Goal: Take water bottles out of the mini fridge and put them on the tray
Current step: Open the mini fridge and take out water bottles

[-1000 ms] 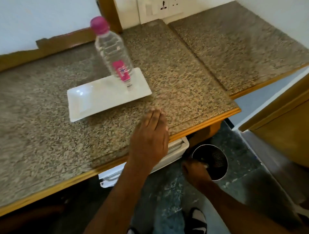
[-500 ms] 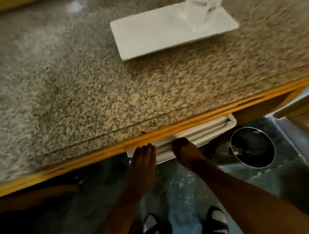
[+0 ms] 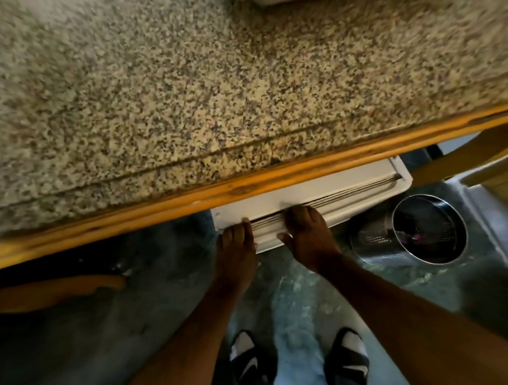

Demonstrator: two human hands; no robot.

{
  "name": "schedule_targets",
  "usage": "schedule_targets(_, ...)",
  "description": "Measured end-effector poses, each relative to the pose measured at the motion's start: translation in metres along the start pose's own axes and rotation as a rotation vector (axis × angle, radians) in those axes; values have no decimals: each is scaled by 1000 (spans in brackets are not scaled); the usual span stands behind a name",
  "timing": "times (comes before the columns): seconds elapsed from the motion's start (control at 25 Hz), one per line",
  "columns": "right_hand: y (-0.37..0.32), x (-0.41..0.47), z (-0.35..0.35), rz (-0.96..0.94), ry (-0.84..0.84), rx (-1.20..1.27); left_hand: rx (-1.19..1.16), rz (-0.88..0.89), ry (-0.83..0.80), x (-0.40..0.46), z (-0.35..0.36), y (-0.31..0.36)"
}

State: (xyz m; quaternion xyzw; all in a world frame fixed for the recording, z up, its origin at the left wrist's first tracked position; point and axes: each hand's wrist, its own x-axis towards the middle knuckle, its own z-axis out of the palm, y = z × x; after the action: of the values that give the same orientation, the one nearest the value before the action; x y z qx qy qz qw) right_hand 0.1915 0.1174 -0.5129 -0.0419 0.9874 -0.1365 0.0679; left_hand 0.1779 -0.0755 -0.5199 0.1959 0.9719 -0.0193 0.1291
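The white mini fridge sits under the granite counter, and only its top and the door's upper edge show. My right hand hooks its fingers into the dark seam at the top of the door, thumb on the front. My left hand lies flat beside it, fingers straight, tips touching the same seam at the door's left corner. A sliver of the white tray shows at the top edge of the view. No water bottle is in view.
A round steel bin stands on the floor right of the fridge. The counter's wooden edge overhangs the fridge. My feet in dark sandals stand on the dark stone floor. A wooden part lies low left.
The view has tilted down, so the bottle has left the view and only a sliver of the tray remains. Both hands dropped from the counter edge to the top of the fridge door.
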Motion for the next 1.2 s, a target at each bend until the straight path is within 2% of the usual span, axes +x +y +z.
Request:
schedule_targets(0.12, 6, -19, -4, -58, -83, -48, -25, 84, 9, -22, 10, 3)
schedule_targets(0.24, 14, -52, -1, -91, -61, -36, -76, 141, 13, -57, 18, 24)
schedule_targets(0.44, 23, -118, 6, -31, -54, 98, -155, 364, 33, -112, 32, 44)
schedule_targets(0.56, 39, -166, 8, 59, -57, 137, -128, 394, 37, -110, 34, 40)
schedule_targets(0.72, 45, -211, 13, 279, 78, 116, -59, 417, 62, -70, 39, 47)
schedule_targets(0.88, 22, -211, 21, 693, 186, 156, -12, 657, 96, -1, 50, 75)
schedule_targets(1.04, 9, -204, 27, 948, 186, 329, 150, 871, 171, 73, 60, 117)
schedule_targets(1.12, 8, -203, 24, 1003, 245, 368, 178, 919, 170, 105, 69, 137)
schedule_targets(1.2, 5, -193, 18, 884, 406, 335, 190, 973, 126, 133, 80, 149)
